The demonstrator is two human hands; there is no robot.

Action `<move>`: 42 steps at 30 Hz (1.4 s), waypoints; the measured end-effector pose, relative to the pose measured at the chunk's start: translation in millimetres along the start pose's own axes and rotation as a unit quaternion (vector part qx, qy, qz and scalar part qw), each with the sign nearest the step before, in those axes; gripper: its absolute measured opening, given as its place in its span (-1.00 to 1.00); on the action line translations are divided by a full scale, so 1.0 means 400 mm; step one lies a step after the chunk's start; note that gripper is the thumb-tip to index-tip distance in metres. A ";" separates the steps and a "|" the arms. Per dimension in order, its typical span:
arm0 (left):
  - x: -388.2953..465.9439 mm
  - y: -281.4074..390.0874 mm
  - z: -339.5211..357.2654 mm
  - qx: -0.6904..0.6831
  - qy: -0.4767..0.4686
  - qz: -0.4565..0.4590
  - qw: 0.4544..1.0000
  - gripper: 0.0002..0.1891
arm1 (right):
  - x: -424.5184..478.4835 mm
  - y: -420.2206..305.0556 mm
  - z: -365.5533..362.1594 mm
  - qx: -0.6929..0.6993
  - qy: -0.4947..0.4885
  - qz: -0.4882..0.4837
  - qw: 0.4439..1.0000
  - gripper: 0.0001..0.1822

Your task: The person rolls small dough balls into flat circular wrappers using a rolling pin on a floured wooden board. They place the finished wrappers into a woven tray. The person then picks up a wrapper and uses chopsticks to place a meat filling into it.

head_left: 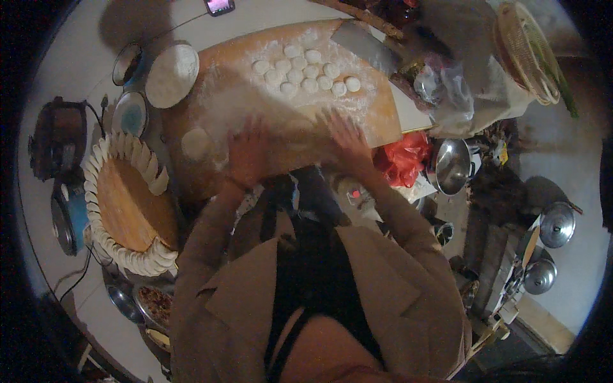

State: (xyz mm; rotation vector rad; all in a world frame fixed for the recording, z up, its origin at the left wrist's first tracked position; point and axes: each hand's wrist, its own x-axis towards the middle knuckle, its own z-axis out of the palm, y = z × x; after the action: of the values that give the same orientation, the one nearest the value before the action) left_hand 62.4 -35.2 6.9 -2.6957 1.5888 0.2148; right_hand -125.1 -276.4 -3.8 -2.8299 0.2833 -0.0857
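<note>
My left hand (249,153) and my right hand (347,139) lie palm down at the near side of a floured wooden board (220,100), fingers extended and apart. Between them is a pale, blurred patch of dough (300,126); shadow and blur hide whether a rolling pin lies under my palms. A flattened dough round (197,143) rests left of my left hand. Beyond my hands, several small dough discs (295,75) sit grouped on the flour. A metal cleaver blade (366,45) appears to lie at the board's far right corner.
At left, folded dumplings (93,191) ring a round wooden board (129,206). Behind it stand a bowl of flour (172,76) and a blue-and-white bowl (130,115). A red plastic bag (406,160) and a steel pot (451,166) are at right. A phone (220,5) lies at the far edge.
</note>
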 end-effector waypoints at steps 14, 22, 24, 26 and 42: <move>-0.031 0.011 -0.021 0.002 0.010 0.000 1.000 -0.20 | -0.063 -0.050 0.014 -0.019 -0.014 0.002 1.000 0.04; -0.043 -0.004 0.051 -0.119 0.187 0.013 0.975 -0.51 | -0.096 -0.089 0.029 0.063 -0.011 0.020 0.998 -0.25; -0.065 0.013 0.059 -0.136 0.223 0.004 0.965 -0.54 | -0.057 -0.047 0.065 0.123 -0.014 0.060 0.991 -0.36; -0.091 0.029 0.065 -0.155 0.246 -0.022 0.957 -0.56 | 0.040 -0.075 0.034 0.124 0.007 0.122 0.985 -0.45; -0.324 0.042 0.097 -0.234 0.272 -0.159 0.920 -0.65 | 0.356 -0.362 0.013 0.232 -0.060 -0.020 0.971 -0.75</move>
State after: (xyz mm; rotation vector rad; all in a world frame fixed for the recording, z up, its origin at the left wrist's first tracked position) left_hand -18.4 72.2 -14.7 -3.5819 1.2649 -0.2109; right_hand 41.4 -167.9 38.3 -2.3630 0.1548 0.0113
